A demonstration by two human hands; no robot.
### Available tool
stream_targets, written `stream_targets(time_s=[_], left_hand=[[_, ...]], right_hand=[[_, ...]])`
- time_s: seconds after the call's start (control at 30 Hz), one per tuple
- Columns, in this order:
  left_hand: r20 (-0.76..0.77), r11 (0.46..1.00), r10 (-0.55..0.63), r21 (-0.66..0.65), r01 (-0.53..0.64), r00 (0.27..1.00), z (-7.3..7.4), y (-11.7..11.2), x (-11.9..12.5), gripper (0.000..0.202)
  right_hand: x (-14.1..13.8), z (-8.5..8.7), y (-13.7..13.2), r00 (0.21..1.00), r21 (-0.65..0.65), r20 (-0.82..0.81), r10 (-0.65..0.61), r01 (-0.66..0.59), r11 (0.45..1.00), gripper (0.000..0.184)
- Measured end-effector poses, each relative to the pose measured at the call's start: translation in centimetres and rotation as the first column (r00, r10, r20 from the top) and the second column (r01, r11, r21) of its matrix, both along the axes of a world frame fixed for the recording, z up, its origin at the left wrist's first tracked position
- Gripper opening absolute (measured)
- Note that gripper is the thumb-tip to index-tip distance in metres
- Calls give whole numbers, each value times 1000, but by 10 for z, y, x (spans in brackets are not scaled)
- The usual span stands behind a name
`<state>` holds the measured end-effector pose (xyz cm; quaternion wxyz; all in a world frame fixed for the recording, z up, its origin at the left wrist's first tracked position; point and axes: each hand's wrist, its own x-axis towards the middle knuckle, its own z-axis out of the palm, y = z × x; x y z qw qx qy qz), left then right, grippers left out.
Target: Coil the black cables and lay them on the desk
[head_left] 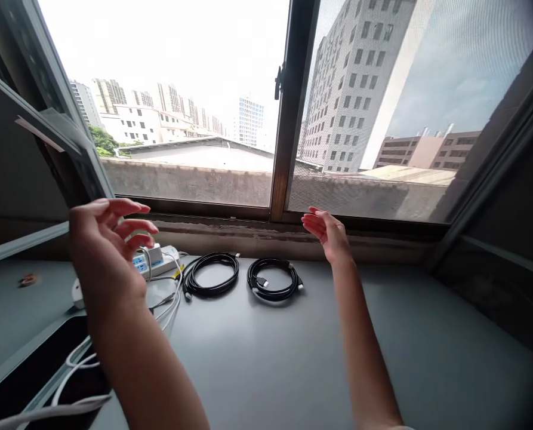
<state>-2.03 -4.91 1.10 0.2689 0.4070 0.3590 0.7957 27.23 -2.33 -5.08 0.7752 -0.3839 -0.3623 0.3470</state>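
My left hand [109, 245] is raised at the left with its fingers curved and apart, holding nothing. Behind it, partly hidden, a white power strip [170, 258] with a plugged-in white adapter lies on the grey tabletop [248, 370]. My right hand [329, 233] is held up in front of the window sill, fingers stretched out, nothing in it. Between the two hands lie two coiled black cables: the left coil [212, 291] is beside the power strip, and the right coil [275, 294] shows several connectors with light tips. Neither hand touches a coil.
A window [282, 137] with a dark frame runs along the back, buildings beyond it. White cords [76, 358] hang over a dark opening at lower left. A low partition edge [24, 242] stands at the left, and a dark panel [503, 286] at the right.
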Motion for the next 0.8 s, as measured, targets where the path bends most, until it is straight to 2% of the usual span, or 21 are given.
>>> stream_targets(time_s=[0.07,0.13,0.2,0.23,0.4,0.5,0.57,0.67,0.8], left_hand=[[-175,991,-26,-136,2,984,-5,7,-2,24],[-353,959,-81,-281,-24,932,-13,22,0,27],[-484,906,-208,-422,-19,850,-26,43,5,32],[-526,862,-307,-508,-3,793,-35,56,10,34],[-553,698,-479,-711,-86,681,-99,112,34,26],[-514,616,-570,-784,-81,641,-132,127,44,26],[-491,577,-608,-813,-78,624,-144,131,47,29],[-500,583,-604,-808,-83,621,-146,132,51,31],[-563,671,-509,-733,-110,652,-132,131,56,25]], right_hand=[[4,1,-6,998,-24,49,49,-48,999,13],[7,5,-13,994,-32,92,56,-54,998,13],[10,9,-21,991,-4,131,0,0,1000,14],[11,11,-25,988,21,150,-47,44,999,15],[10,21,-43,940,117,230,-254,232,966,13],[5,27,-50,869,173,327,-371,331,928,17],[3,27,-49,834,186,390,-391,344,920,19],[3,19,-34,826,162,438,-354,315,935,26],[6,0,-3,858,15,440,-264,287,958,30]])
